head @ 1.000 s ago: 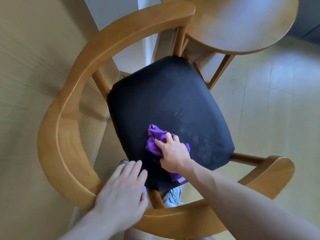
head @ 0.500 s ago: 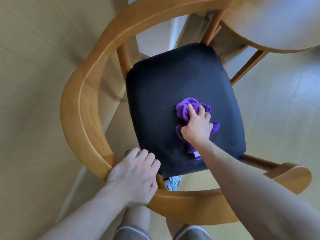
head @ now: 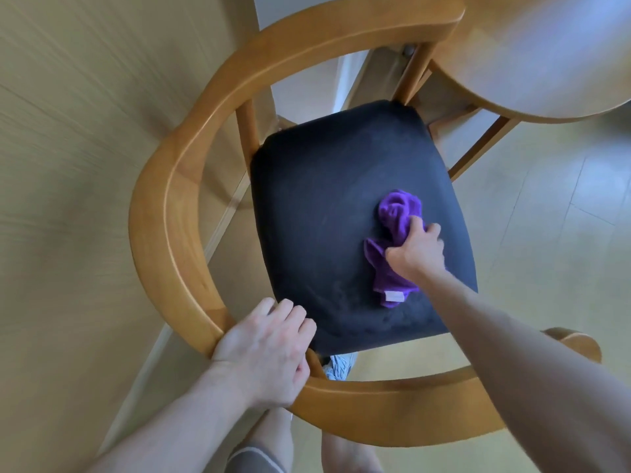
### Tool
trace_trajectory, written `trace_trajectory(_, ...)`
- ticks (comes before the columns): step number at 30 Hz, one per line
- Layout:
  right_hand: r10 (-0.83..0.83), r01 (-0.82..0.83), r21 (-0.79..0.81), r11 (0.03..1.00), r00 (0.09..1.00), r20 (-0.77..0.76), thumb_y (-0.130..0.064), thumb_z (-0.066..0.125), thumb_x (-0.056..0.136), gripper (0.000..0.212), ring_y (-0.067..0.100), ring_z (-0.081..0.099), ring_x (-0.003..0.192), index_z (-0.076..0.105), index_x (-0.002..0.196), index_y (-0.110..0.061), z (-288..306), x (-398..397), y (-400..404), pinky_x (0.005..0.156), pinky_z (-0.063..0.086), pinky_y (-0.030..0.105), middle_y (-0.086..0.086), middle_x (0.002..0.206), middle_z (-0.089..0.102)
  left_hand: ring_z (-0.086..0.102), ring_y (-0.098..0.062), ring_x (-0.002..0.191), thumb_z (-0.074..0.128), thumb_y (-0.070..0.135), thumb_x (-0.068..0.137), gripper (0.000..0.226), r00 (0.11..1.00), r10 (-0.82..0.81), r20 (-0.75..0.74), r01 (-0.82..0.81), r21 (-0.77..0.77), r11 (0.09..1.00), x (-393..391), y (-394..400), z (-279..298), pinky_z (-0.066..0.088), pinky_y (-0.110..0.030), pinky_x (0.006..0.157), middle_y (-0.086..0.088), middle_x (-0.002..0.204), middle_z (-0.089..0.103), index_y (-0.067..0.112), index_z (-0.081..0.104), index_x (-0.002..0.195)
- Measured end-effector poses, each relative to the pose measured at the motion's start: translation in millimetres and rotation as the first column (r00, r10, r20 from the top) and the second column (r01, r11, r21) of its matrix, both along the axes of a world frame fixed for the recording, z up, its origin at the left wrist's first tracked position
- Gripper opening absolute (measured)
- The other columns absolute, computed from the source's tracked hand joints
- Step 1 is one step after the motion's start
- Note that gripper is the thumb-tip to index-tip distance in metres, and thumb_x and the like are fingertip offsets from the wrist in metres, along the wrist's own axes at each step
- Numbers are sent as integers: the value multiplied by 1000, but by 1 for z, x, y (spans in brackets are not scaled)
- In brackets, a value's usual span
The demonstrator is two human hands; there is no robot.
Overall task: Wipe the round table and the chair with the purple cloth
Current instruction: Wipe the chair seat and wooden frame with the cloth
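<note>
- Left hand (head: 264, 356) stays on the curved wooden backrest of the chair (head: 160, 199), at the near-left bend; fingers curled over the inner edge, thumb tucked under, gripping the rail as half a second ago.
- Chair seat (head: 324, 216): black upholstered pad, faint pale smears near its front edge.
- Purple cloth (head: 396, 216) has shifted toward the right half of the seat since a second ago, when it lay near the seat's near-middle. It is now bunched, more strung out than before.
- Cloth look: vivid purple, soft, crumpled into folds; small pale tag at its near end.
- Cloth axis: long axis runs roughly near-to-far on the seat, leaning slightly right at the far end; the rounded wad points away from the person, the tagged tail toward them.
- Right hand (head: 418, 249) grips the cloth mid-length, fingers closed around the fabric, pressing it on the seat; forearm comes in from lower right.
- Round table (head: 546, 63): light wooden surface at upper right, overlapping the chair's far armrest end.
- Pale wood-look floor (head: 546, 216) beneath.
</note>
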State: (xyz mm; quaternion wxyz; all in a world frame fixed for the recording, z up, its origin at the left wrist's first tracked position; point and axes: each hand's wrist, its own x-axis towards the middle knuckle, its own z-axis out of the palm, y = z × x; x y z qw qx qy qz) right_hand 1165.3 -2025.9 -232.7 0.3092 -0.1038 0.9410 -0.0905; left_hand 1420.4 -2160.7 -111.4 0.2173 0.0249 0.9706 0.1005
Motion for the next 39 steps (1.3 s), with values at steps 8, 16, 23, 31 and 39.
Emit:
trace_trajectory(8, 323, -378, 27, 925, 824, 466, -38, 67, 80, 44, 38, 55, 95, 43, 116, -28, -2, 111, -4, 76, 44, 34, 6, 115, 35, 53, -24, 73, 52, 37, 80, 19, 1000, 22, -13, -23, -36, 999, 3, 2, 1, 54, -42, 69, -4, 79, 57, 20, 60, 83)
trace_trajectory(16, -20, 34, -268, 963, 998, 56, -28, 62, 80, 47, 30, 53, 95, 49, 125, -30, 8, 56, -3, 80, 47, 37, -1, 115, 37, 50, -25, 74, 38, 33, 82, 24, 998, 4, -65, -9, -78, 997, 5, 4, 0, 51, -43, 69, -3, 80, 54, 19, 57, 84)
trace_trajectory(23, 428, -432, -25, 902, 881, 205, -32, 64, 83, 59, 35, 35, 123, 46, 139, -39, -9, 97, -32, 95, 45, 49, 6, 129, 31, 50, -28, 73, 36, 31, 79, 23, 991, -25, -130, 10, -110, 994, 6, 4, -2, 45, -42, 67, -5, 78, 54, 19, 55, 81)
trace_trajectory(31, 321, -287, -147, 946, 890, 324, -21, 70, 76, 43, 26, 59, 92, 64, 119, -27, 33, 95, 23, 72, 49, 30, 0, 112, 46, 43, -21, 80, 20, 36, 83, 31, 997, -12, -79, -1, -157, 988, 8, 5, -7, 42, -37, 77, 2, 87, 51, 25, 48, 92)
trace_trajectory(39, 20, 209, -721, 661, 955, 295, -44, 62, 89, 46, 24, 64, 107, 55, 130, -26, 182, 95, 69, 90, 57, 39, 1, 119, 62, 59, -18, 113, 40, 42, 103, 34, 903, 408, 133, -420, 81, 904, -6, 17, 5, 48, -33, 94, 8, 123, 63, 30, 61, 126)
